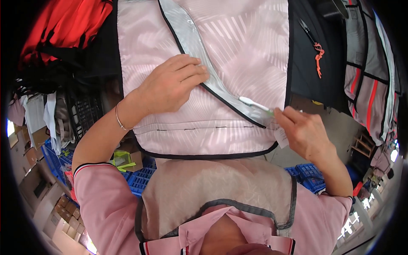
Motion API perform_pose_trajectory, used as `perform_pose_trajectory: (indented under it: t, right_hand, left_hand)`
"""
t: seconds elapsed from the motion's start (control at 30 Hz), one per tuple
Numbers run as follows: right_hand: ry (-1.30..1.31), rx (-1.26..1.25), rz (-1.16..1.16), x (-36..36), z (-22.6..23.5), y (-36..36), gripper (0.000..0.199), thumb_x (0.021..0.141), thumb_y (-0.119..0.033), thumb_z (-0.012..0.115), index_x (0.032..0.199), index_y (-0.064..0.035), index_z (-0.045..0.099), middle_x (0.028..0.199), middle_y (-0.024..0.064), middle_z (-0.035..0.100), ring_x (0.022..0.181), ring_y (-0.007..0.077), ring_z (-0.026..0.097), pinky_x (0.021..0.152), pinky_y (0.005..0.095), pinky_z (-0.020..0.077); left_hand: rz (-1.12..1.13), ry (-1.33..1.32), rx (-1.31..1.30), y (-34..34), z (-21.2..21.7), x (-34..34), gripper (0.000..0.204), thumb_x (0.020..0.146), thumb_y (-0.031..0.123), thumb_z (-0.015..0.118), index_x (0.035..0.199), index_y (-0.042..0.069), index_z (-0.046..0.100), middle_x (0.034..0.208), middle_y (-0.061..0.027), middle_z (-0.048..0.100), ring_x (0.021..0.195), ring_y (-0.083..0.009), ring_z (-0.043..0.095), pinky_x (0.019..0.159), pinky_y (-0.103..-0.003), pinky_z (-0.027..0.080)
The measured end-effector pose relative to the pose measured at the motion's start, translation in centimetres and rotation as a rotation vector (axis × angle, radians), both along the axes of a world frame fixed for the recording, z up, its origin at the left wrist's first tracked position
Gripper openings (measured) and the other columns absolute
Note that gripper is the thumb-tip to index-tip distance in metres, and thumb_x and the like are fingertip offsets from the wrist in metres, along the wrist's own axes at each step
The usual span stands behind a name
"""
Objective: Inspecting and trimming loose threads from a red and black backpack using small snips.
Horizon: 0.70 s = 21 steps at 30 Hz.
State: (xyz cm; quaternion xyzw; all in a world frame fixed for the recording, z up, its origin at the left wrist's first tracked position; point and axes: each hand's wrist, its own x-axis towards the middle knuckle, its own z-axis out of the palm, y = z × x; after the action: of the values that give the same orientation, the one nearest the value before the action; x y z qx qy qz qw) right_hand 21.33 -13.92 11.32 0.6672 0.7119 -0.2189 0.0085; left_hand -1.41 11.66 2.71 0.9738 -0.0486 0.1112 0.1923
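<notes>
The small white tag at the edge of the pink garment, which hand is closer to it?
Right. The right hand pinches at the small white tag, touching it. The left hand lies flat on the pink garment, well off to the tag's left.

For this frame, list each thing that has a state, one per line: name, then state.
Pink garment: spread flat, lower hem hanging over the edge.
Grey trim strip: lying diagonally across the garment.
Left hand: pressed flat on the garment, fingertips on the trim.
Right hand: pinched on the white tag.
White tag: hanging at the garment's lower right edge.
Black scissors: closed, lying on dark fabric.
</notes>
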Motion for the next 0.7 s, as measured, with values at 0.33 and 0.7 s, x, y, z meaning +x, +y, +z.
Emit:
perform_pose_trajectory:
  t: [0.33, 0.7]
  right_hand:
    - [-0.066, 0.041, 0.093, 0.9, 0.3, -1.3, 0.019, 0.075, -0.007, 0.061, 0.094, -0.0026, 0.059, 0.095, 0.0050, 0.059, 0.074, 0.0192, 0.064, 0.056, 0.0334, 0.0510]
    - [-0.174, -0.041, 0.068, 2.7, 2.0, -3.6, 0.035, 0.074, -0.006, 0.061, 0.109, -0.0011, 0.062, 0.084, 0.0053, 0.056, 0.074, 0.0212, 0.063, 0.058, 0.0331, 0.0511]
  left_hand:
    - [-0.194, -0.071, -0.003, 0.1, -1.1, 0.4, 0.039, 0.072, 0.005, 0.069, 0.111, 0.012, 0.072, 0.096, -0.0048, 0.060, 0.100, -0.0257, 0.058, 0.088, -0.037, 0.051]
    - [-0.212, -0.041, 0.001, 0.3, -0.9, 0.8, 0.039, 0.074, 0.004, 0.064, 0.112, 0.011, 0.071, 0.096, -0.0056, 0.059, 0.099, -0.0266, 0.058, 0.087, -0.037, 0.051]
